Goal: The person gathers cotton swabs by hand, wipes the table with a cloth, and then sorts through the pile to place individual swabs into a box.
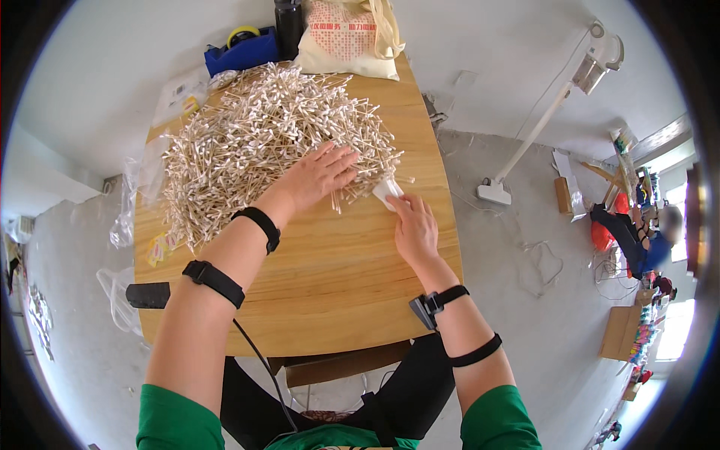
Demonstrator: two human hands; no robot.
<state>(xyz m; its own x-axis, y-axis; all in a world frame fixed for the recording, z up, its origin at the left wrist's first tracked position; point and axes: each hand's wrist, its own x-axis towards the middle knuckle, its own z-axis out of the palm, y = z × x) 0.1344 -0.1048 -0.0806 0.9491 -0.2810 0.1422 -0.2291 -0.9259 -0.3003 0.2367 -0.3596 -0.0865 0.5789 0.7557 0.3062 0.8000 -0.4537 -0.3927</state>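
Note:
A big loose heap of cotton swabs (255,142) with thin wooden sticks and white tips covers the far left of the wooden table. My left hand (321,177) rests palm down on the heap's near right side, its fingers stretched out over the swabs. At the heap's right edge, my right hand (416,229) pinches a small white container (386,192) between thumb and fingers. The container lies tilted, its far end close to the outermost swabs. What is inside it cannot be made out.
Behind the heap stand a blue tape dispenser (241,54), a black bottle (289,30) and a cream cloth bag (345,41). A black object (148,295) sits at the table's left edge. A stick vacuum (536,135) leans against the wall. Another person (637,240) sits far right.

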